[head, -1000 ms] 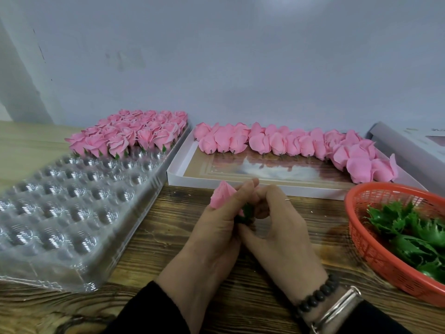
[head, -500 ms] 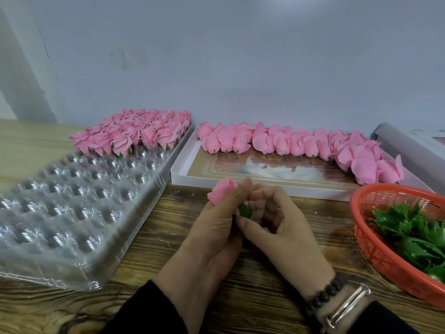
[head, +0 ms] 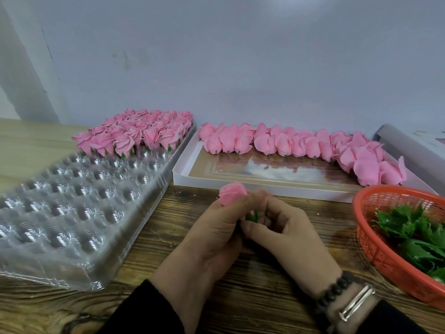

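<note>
Both hands meet just in front of the white box (head: 183, 175); the left hand (head: 212, 237) grips a pink rose head (head: 232, 193) between thumb and fingers; the right hand (head: 286, 233), fingers curled, pinches the green calyx (head: 251, 216) at its base; the bloom is tight, tilted left, petals furled.

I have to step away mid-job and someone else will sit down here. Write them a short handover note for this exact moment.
Left hand grips the pink rose.
Right hand pinches the green calyx at the rose's base.
Done: finished roses fill the far rows of the clear tray.
Left: the nearer pockets need filling. Bare rose heads wait in the white box, and spare calyxes are in the red basket.
Next, probably: seat this calyx, then set the rose in the tray.
</note>
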Demonstrator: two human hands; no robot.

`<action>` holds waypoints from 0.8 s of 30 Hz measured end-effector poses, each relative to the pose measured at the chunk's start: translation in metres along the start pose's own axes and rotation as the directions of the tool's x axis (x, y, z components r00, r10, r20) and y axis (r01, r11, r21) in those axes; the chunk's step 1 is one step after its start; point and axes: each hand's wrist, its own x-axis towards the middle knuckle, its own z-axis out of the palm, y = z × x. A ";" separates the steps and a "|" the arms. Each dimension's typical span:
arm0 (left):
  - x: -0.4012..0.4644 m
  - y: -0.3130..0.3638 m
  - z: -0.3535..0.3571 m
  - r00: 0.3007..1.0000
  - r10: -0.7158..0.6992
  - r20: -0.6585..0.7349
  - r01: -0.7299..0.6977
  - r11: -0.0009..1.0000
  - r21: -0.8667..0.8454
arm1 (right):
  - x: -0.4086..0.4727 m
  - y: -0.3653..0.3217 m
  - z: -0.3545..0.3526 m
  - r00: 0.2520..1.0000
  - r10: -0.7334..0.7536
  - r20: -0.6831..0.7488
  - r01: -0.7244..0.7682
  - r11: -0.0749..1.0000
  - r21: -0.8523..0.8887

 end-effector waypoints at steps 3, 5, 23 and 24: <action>-0.002 0.003 -0.003 1.000 0.031 -0.007 -0.030 0.991 0.129 | -0.001 -0.001 -0.002 0.998 0.032 0.062 -0.034 0.999 0.031; -0.002 0.003 -0.004 0.987 0.151 -0.058 -0.134 0.964 0.228 | 0.000 0.001 -0.001 1.000 0.023 0.007 -0.023 1.000 -0.002; 0.000 0.003 -0.009 0.931 0.327 0.163 -0.259 0.276 0.925 | 0.001 0.005 -0.008 0.957 -0.289 -0.016 0.262 0.890 -0.374; 0.000 0.003 -0.009 0.930 0.325 0.173 -0.274 0.298 0.914 | 0.001 0.005 -0.008 0.959 -0.281 -0.038 0.249 0.900 -0.359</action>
